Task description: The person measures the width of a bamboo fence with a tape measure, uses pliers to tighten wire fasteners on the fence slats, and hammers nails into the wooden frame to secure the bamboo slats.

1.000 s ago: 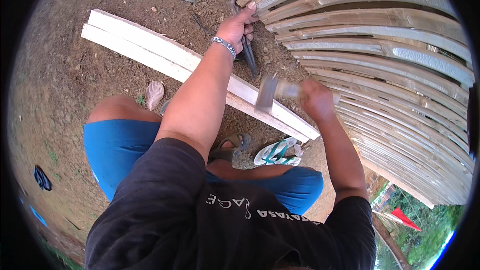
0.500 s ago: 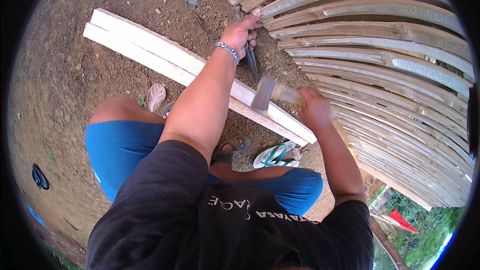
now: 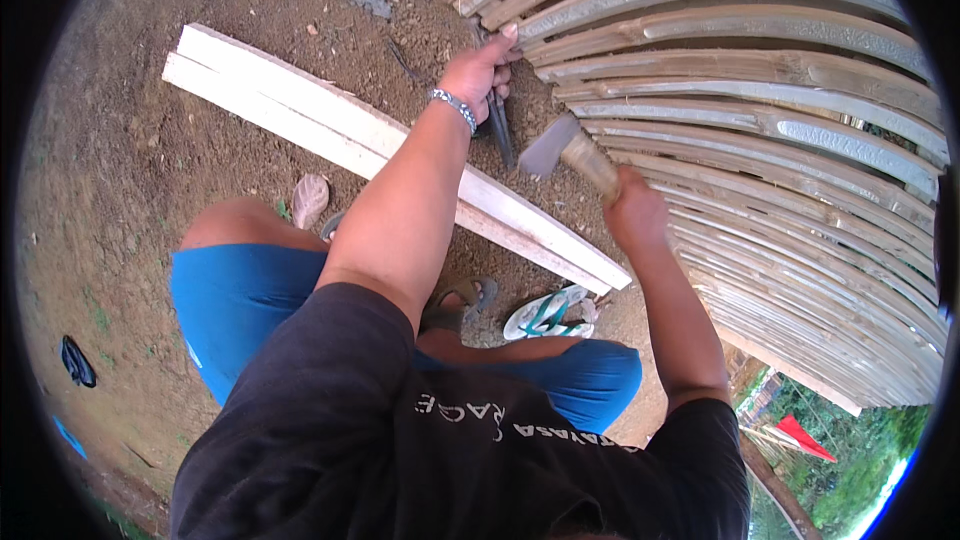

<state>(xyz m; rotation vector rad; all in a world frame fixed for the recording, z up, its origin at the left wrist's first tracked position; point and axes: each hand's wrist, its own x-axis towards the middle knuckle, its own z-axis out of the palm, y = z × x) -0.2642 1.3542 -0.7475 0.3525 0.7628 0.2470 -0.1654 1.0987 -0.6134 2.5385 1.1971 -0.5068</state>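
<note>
My right hand (image 3: 637,206) is closed round the short wooden handle of a hatchet (image 3: 546,147), its flat grey head in the air above the soil between the pale beam and the bamboo slats. Farther up and to the left, my left hand (image 3: 480,77) is wrapped round a dark metal tool (image 3: 503,136) with two long thin arms, like pincers. Fingers hide much of that tool. Under my left forearm a pale, squared wooden beam (image 3: 290,103) with a lengthwise groove or seam lies slantwise on the ground.
Bamboo slats (image 3: 760,61) form a fence along the right. Near my sandalled foot lies a white and green flip-flop (image 3: 547,313). A dry leaf (image 3: 311,199), a grey scrap (image 3: 372,3) and a black scrap (image 3: 77,362) rest on bare soil. A red and white flag (image 3: 803,438) shows at lower right.
The hatchet has moved up and away from the beam, its head turning toward the fence. My left hand has stayed nearly in place on the dark tool.
</note>
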